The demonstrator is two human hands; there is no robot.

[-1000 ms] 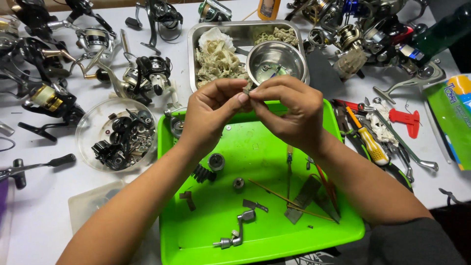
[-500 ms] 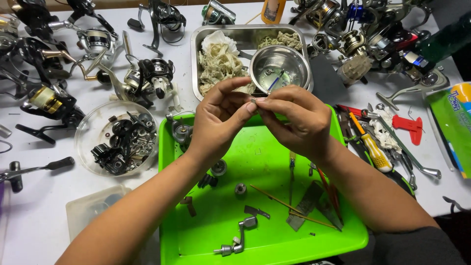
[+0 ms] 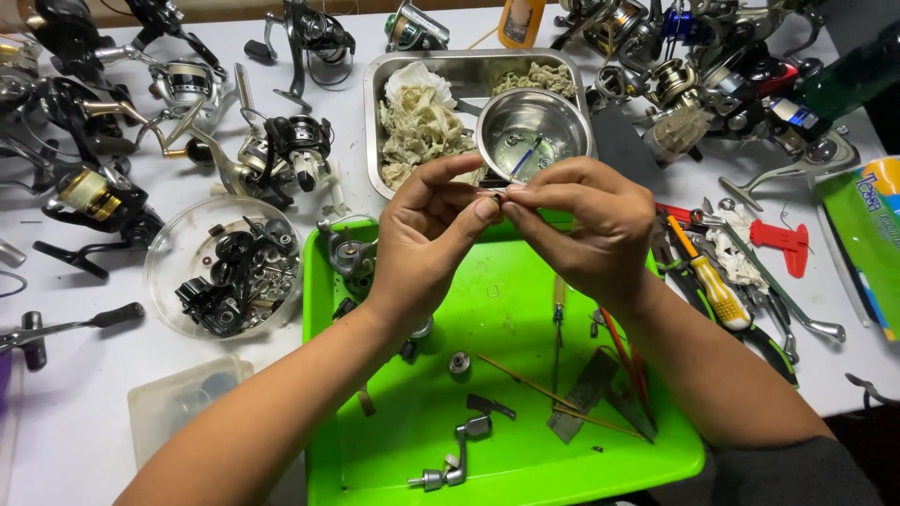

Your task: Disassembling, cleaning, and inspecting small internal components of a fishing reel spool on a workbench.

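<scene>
Since the earlier frames both hands have lifted a little from over the green tray toward the steel bowl, keeping the same pinch between them. The left hand (image 3: 427,239) and right hand (image 3: 586,225) meet fingertip to fingertip, each gripping a tiny metal part (image 3: 499,194) — too small to tell what it is. It sits just in front of the steel bowl (image 3: 532,131), its short length running side to side between the two thumbs, with neither hand clearly nearer.

The bowl holds a few small pieces and a thin blue stick, and rests in the steel tray (image 3: 375,112) beside wads of pale cloth. Below the hands, the green tray (image 3: 487,300) carries a reel handle (image 3: 459,450), a small spool, thin rods and flat strips. On the desk to the left, a clear round dish (image 3: 225,267) is filled with dark reel parts — fishing reels lie all around it.
</scene>
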